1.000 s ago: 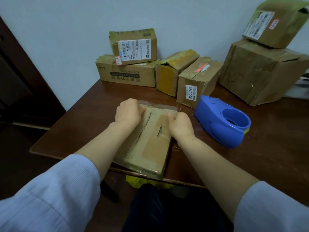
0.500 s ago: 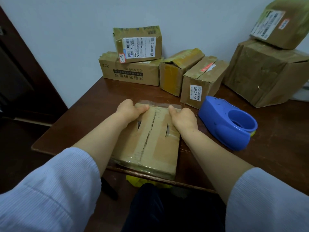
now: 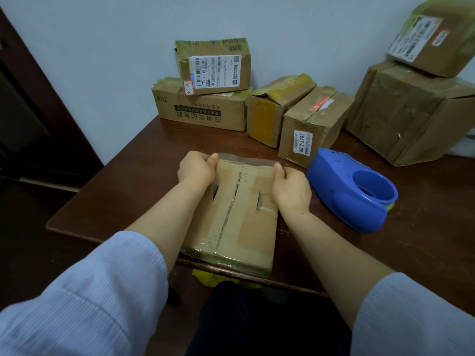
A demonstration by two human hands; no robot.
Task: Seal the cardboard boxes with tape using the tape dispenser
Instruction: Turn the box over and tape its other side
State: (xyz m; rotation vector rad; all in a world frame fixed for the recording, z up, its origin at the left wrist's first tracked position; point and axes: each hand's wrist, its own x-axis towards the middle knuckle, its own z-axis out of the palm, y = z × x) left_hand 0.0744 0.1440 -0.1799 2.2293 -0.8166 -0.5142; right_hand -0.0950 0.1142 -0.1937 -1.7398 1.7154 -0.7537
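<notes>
Seemingly midway: left hand [image 3: 198,168] and right hand [image 3: 292,190] grip far corners of the flat box [image 3: 240,227] at the near table [image 3: 123,201] edge; its centre seam looks untaped, the tape dispenser [image 3: 344,201] lying idle just right.

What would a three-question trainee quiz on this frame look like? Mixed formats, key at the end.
1. True or false: the blue tape dispenser lies on the table, held by neither hand.
2. Where do the left hand and right hand grip the flat box? A) its near edge B) its far corners C) its middle seam
3. Fill in: the sticker on the small box just behind the dispenser reads 80-2-____.
Key: 1 true; 2 B; 3 3205.
</notes>
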